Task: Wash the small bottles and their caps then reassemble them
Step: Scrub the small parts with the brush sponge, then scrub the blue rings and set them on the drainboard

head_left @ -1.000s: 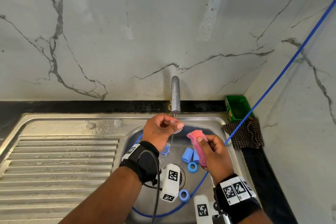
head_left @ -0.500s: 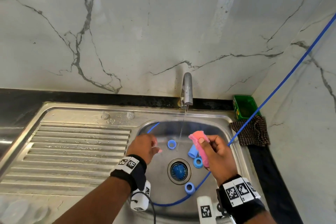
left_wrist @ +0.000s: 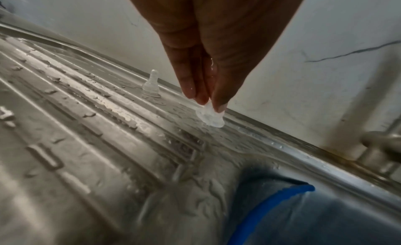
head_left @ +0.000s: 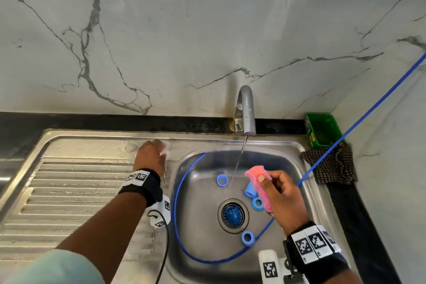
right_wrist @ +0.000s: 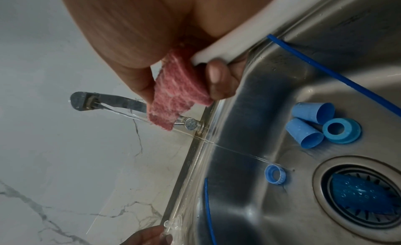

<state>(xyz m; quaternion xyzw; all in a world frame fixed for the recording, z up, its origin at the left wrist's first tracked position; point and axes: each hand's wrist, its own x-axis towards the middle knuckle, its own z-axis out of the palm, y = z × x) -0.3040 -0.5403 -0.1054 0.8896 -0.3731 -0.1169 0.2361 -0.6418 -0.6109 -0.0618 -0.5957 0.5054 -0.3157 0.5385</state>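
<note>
Two clear silicone teats were seen on the flat ledge of the draining board (head_left: 76, 182), at the back beside the basin. One teat (left_wrist: 151, 85) was standing upright on its base, apart from the left hand (head_left: 151, 157). The second teat (left_wrist: 210, 117) was pinched by its tip between the thumb and fingertips (left_wrist: 219, 104) of that hand, its base touching or just above the wet steel; which of the two could not be told. It was judged that rinsed pieces were being stood there to drain, out of the running water.

A folded pink scrub pad (head_left: 259, 185) was gripped by the right hand (head_left: 282, 196) over the basin, just beside the thin stream from the tap (head_left: 245, 110), presumably kept ready for the next piece.

Unwashed parts were judged to have been left in the sink (head_left: 292, 152) so that they stayed within reach of the water: two blue conical caps (right_wrist: 312, 111) lying on their sides and touching, a blue collar ring (right_wrist: 341, 130) against them, a second ring (right_wrist: 275, 174) near the stream, and a third ring (head_left: 248, 237) near the drain (head_left: 232, 214). Beads of water were visible on the caps. No bottle body could be made out.
</note>
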